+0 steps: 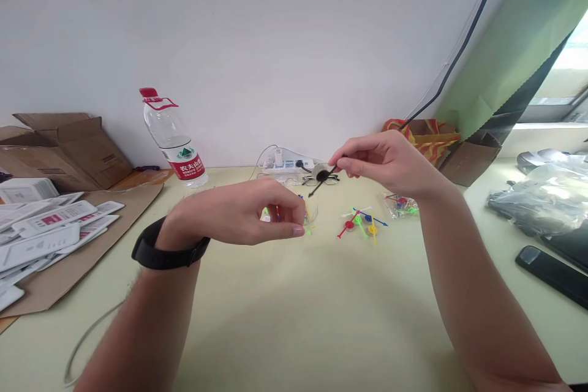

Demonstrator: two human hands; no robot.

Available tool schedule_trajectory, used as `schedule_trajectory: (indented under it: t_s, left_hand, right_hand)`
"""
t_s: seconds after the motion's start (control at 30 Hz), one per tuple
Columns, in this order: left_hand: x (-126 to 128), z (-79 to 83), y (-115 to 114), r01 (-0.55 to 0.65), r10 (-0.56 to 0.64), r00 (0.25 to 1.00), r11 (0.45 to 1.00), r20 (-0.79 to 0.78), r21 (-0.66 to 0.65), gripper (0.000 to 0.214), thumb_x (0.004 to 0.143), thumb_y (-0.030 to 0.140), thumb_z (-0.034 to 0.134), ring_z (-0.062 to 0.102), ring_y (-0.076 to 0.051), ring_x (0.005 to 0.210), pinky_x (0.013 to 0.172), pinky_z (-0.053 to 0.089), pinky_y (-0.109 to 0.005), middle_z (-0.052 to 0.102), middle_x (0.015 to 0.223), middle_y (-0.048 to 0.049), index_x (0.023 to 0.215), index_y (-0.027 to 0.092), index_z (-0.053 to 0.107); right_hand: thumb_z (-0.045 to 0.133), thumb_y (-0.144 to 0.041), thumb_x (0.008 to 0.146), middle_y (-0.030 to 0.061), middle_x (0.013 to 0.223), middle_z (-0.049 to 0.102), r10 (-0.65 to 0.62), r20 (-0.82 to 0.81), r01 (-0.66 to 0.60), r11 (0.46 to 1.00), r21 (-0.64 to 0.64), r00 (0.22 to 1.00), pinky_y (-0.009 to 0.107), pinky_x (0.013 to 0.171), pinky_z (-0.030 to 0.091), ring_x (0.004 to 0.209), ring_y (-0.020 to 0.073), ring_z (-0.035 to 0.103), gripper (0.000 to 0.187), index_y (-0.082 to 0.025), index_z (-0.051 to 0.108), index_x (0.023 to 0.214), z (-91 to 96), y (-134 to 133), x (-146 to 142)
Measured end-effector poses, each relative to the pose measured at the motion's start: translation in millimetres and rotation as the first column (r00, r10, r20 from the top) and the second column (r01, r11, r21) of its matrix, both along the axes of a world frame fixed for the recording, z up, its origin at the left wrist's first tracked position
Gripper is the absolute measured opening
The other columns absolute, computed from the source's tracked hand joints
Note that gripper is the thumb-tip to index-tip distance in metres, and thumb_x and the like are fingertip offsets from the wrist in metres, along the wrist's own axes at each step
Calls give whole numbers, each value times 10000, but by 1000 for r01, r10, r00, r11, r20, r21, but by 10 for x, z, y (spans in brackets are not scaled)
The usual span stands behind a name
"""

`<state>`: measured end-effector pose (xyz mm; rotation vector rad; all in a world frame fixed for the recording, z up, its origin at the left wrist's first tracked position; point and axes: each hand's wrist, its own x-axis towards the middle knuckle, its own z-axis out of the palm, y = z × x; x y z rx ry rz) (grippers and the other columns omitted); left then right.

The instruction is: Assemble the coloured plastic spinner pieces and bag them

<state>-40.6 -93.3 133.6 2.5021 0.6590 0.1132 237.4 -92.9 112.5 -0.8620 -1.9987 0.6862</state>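
Observation:
My right hand (383,162) is raised over the table's far half, thumb and forefinger pinched on the tail of a black spinner arrow (323,176) with a round hub. Its tip slants down to the left. My left hand (250,211), wearing a black wristband (169,248), hovers lower and to the left with thumb and forefinger brought together. Whether anything sits in that pinch is hidden. Under and between the hands lies a loose group of coloured spinner arrows (361,220), pink, green, blue, yellow and white. More coloured pieces (309,217) show partly behind my left fingers.
A large water bottle (177,147) stands at back left, near a cardboard box (68,150) and piled white tags (50,226). Along the wall are a power strip (287,163) and glasses (333,179). Rightward lie a bag of pieces (402,204) and a black phone (551,272).

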Motion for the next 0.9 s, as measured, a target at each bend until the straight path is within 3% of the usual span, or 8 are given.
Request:
schedule_trajectory:
  t_s: [0.2,0.43,0.6,0.73,0.9]
  left_hand:
    - [62,-24,0,-3,3,1000,1000,28,11,209,966,373,620,668,-167,764,624,465,-234,723,817,-27,874,219,727]
    - [74,-25,44,24,-24,995,1000,100,1,206,980,357,604,649,-154,740,663,475,-247,720,826,-33,895,199,705]
    - [73,-10,51,26,-27,995,1000,92,8,189,995,333,591,667,-150,786,678,479,-231,734,867,-32,917,197,695]
    - [70,-19,62,29,-29,997,1000,73,12,177,998,313,591,665,-143,790,686,480,-223,734,868,-27,926,193,698]
    - [64,-43,75,26,-27,997,999,69,21,169,993,314,600,657,-142,767,669,476,-226,726,855,-25,920,190,689]
  right_hand:
    - [613,-397,992,59,1023,770,159,180,-153,987,-46,971,315,737,503,891,203,645,265,-232,790,1100,-11,-7,-86]
    - [576,-403,1016,59,982,749,193,325,-171,981,-96,926,291,694,481,818,179,631,310,-222,781,1162,-7,5,-59]
    - [528,-452,1041,52,1016,738,263,370,-210,961,-178,891,271,680,494,836,175,661,345,-233,752,1187,2,-2,-48]
    - [581,-342,1012,44,1069,743,299,389,-244,952,-186,871,257,690,510,865,171,677,250,-240,741,1174,-29,27,-48]
    - [586,-302,999,53,1006,753,250,319,-216,966,-138,914,265,699,499,824,167,652,238,-211,758,1136,-33,37,-38]
